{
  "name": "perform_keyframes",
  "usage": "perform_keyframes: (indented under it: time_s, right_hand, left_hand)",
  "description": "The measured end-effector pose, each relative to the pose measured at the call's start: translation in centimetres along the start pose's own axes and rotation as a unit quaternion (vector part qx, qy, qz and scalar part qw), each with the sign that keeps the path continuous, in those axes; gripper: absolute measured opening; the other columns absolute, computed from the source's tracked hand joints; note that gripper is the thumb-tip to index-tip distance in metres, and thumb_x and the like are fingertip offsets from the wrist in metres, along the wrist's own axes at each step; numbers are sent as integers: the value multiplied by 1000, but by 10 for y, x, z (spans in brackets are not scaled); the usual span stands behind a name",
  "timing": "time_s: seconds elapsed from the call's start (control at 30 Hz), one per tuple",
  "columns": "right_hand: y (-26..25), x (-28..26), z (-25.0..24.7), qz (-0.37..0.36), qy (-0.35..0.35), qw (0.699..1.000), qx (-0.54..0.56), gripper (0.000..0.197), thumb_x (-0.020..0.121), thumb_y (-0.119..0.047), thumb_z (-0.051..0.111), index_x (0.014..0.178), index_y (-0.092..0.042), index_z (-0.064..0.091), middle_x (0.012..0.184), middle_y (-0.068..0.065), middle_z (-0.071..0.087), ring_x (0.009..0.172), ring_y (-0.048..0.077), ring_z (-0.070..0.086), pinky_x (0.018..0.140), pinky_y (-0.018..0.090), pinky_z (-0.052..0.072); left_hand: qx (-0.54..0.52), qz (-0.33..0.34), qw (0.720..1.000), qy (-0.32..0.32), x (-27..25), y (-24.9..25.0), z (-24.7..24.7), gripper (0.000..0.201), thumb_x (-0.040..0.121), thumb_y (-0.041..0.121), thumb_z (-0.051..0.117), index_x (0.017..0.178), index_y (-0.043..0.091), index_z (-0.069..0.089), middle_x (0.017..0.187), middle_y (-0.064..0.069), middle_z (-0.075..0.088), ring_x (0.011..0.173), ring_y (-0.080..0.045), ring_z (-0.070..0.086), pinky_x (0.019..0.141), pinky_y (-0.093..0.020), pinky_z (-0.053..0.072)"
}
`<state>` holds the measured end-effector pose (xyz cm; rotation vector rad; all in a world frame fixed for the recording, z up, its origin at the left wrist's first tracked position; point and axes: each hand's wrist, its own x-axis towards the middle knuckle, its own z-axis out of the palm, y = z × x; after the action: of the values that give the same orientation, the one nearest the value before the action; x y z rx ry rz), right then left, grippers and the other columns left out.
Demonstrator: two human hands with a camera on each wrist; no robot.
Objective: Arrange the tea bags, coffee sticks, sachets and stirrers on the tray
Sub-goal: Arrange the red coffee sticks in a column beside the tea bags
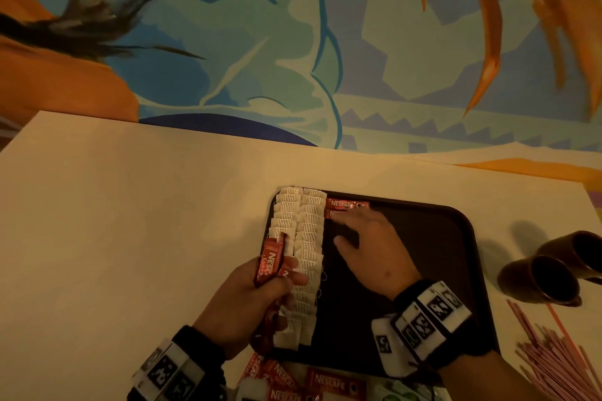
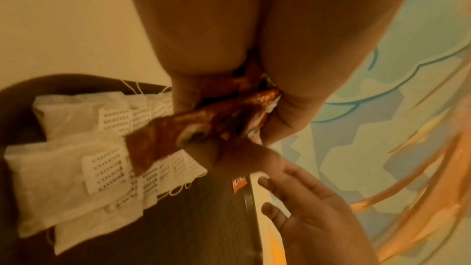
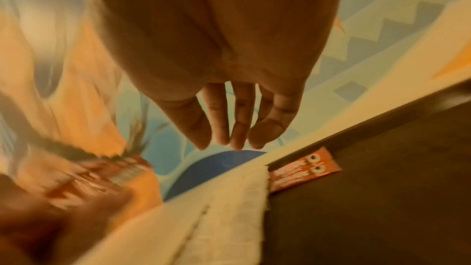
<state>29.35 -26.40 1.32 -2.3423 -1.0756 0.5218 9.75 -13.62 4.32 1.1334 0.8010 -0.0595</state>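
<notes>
1. A dark tray sits on the pale desk.
2. Two rows of white tea bags lie along the left side of the tray, each one partly over the next.
3. Two red coffee sticks lie at the far edge of the tray, just beside the tea bags.
4. The left hand has its fingers curled tight round a bunch of red coffee sticks, held above the tea bags.
5. The right hand is over the tray with its fingers straight and spread, holding nothing. Its fingertips are near the two laid sticks.
6. More coffee sticks lie on the desk at the near edge of the tray.
7. Thin pink stirrers lie in a pile on the desk, right of the tray.
8. Two brown cups lie tipped on their sides beside the stirrers.
</notes>
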Motion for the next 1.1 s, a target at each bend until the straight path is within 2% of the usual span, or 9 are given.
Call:
perform_keyframes:
  time_s: [0.17,0.27,0.37,0.47,0.63,0.73,0.87,1.0,1.1]
  right_hand:
    - [-35,-33,-15,-21,-51,973,223,33,89,-31,79,122,-32,73,102,-14,67,92,6,65,86,22,55]
    - [-29,-37,-18,2,-46,963,266,35,86,-26,82,120,-33,73,100,-10,68,89,9,67,83,26,57]
    - [-18,-38,-23,37,-52,953,297,13,88,-18,80,97,-27,75,91,-2,74,80,10,69,66,25,53]
    - [-8,-41,-37,64,-25,930,360,13,93,-11,74,85,-22,72,81,9,73,70,25,67,57,33,51]
    - [2,-54,-61,52,41,867,495,11,91,11,64,101,6,65,93,26,71,83,35,75,69,34,63]
    - [3,-62,-59,17,17,868,495,11,87,17,65,95,10,65,100,22,73,93,38,74,83,40,63]
    - [4,-68,-53,-20,-7,877,480,14,84,25,61,85,11,65,99,21,71,87,33,73,82,40,62]
    - [2,-71,-47,-31,-28,883,467,18,84,25,60,82,8,66,98,20,72,88,33,69,79,37,60]
    - [5,-71,-47,17,-28,871,490,21,83,19,58,97,8,68,105,19,71,89,34,71,77,38,61]
  left_hand:
    - [16,-10,995,-99,-3,11,19,24,100,18,61,124,18,66,118,-8,75,102,-33,74,65,-36,57]
    - [49,-15,990,-133,-3,13,24,25,100,19,61,125,17,64,117,-9,75,99,-33,74,58,-29,55]
    - [76,-25,985,-155,-2,12,27,28,100,20,62,127,12,60,116,-10,76,90,-29,74,55,-27,53]
    - [95,-22,984,-150,0,9,25,25,101,18,61,124,11,62,112,-11,76,77,-21,69,54,-27,51]
    - [-18,-42,997,-59,7,0,24,24,96,23,65,114,8,72,95,-13,71,58,-11,49,47,-23,38]
    - [-78,-43,996,-30,13,3,29,39,90,33,68,118,5,70,97,-11,73,54,-8,39,44,-20,32]
    - [-94,-39,994,-26,19,7,35,39,92,37,68,117,7,70,111,-16,75,53,-7,35,43,-18,29]
    - [-79,-22,996,-22,24,7,37,40,86,22,78,114,-4,66,79,-5,63,51,-7,34,41,-19,29]
    - [-64,4,998,5,28,5,36,20,85,11,78,102,4,72,68,-2,51,49,-8,35,41,-21,30]
